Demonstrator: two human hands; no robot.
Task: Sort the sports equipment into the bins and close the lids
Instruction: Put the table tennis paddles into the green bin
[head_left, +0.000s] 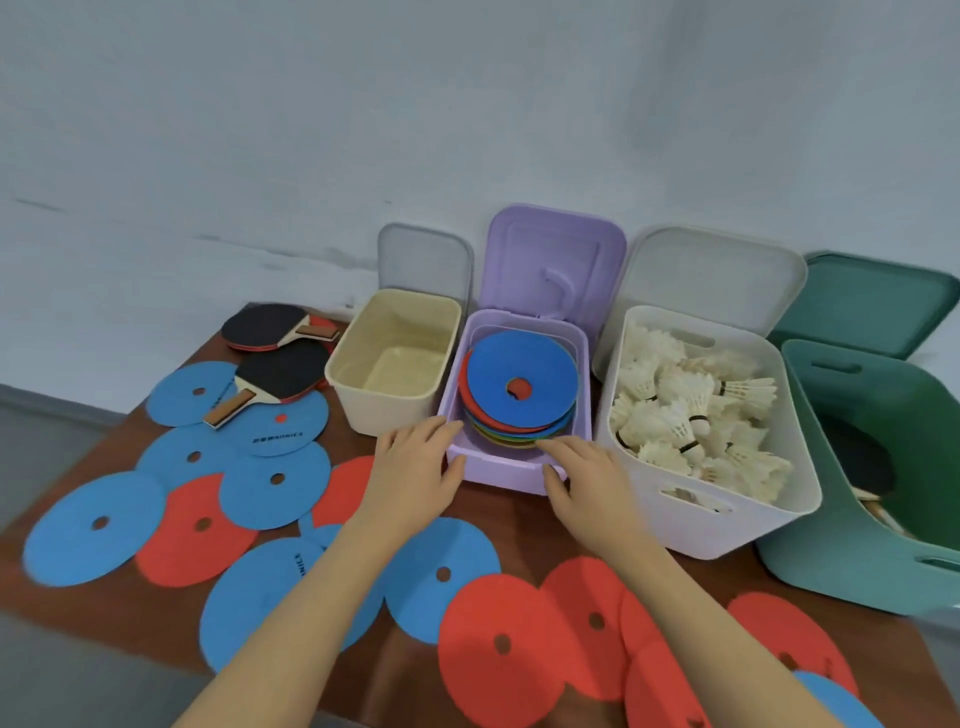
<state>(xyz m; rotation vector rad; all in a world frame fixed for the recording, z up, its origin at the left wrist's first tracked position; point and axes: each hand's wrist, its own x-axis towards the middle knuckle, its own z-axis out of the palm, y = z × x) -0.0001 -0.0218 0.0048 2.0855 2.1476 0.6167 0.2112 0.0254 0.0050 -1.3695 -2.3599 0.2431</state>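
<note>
Red discs (501, 644) lie closest to me, at the near edge of the bench (524, 525), with blue discs (93, 527) spread out toward the left edge. Both my hands are at the purple bin (519, 475), which stands in the row at the far edge. My left hand (410, 467) holds its front left corner, thumb on the wall and fingers (441, 426) bent over the rim. My right hand (584, 480) holds the front right corner the same way, and its fingers (558, 446) touch the pile of discs (522, 387) inside.

I think I am settling that pile. To do it well, I should keep the bin still and push the pile down flat, so the purple lid (556, 265) can shut later. Many discs are left on the bench, so I am far from done.

Two paddles (278, 384) lie near the far left corner. They belong in the green bin (872, 493), I think, where something dark already lies. The cream bin (395, 358) looks empty. The white bin (711, 441) is full of shuttlecocks (685, 410).

One blue disc has dark letters that end in "ONICS". The rest is too blurry to read.
</note>
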